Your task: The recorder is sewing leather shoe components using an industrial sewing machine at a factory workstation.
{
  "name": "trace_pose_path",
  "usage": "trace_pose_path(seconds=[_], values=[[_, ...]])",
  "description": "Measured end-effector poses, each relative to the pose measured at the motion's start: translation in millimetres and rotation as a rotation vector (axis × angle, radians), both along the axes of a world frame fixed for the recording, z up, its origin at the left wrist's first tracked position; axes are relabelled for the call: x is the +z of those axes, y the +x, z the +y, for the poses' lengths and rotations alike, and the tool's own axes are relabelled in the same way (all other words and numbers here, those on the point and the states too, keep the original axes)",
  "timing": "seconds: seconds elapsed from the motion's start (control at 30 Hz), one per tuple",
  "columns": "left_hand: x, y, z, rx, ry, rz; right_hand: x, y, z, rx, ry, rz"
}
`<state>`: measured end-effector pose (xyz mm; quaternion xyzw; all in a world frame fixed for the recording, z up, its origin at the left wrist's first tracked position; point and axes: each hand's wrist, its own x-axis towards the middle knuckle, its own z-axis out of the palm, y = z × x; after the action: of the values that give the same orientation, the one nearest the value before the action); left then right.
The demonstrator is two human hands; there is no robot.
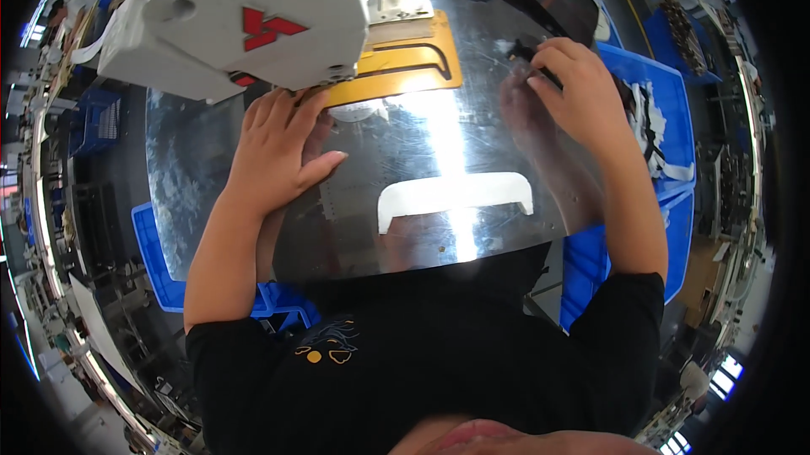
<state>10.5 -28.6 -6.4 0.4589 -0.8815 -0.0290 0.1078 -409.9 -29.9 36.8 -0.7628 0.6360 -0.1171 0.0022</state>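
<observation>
Far L, a blue bin [148,240] sits by the metal table [181,168]. The machine head [228,20] hangs over the table's far L part. Just below it, the left hand [274,147] is open, thumb spread wide, fingers reaching to the L end of the yellow plate [451,75] – tips partly hidden, no hold visible. The plate lies partly under the machine. Nearer the person, the white piece [456,192] lies flat, apart from both hands. To the R, a black piece [523,51] is at the right hand's [582,88] fingertips – hand half-curled, can't tell if it's pinched. Far R, another blue bin [677,100] w/ white & black scraps [650,126].
</observation>
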Motion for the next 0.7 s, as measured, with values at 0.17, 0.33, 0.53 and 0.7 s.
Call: trace_pose_path(seconds=[0.17,0.33,0.53,0.7], values=[[2,-2,4,-0.065,0.003,-0.008,1,54,-25,0.636,0.047,-0.09],[3,-4,2,-0.074,0.039,-0.011,-19,63,-31,0.682,-0.001,-0.13],[3,-3,1,-0.083,0.052,-0.015,-22,64,-36,0.686,-0.031,-0.144],[2,-4,3,-0.074,-0.007,0.015,-20,68,-35,0.672,-0.04,-0.152]])
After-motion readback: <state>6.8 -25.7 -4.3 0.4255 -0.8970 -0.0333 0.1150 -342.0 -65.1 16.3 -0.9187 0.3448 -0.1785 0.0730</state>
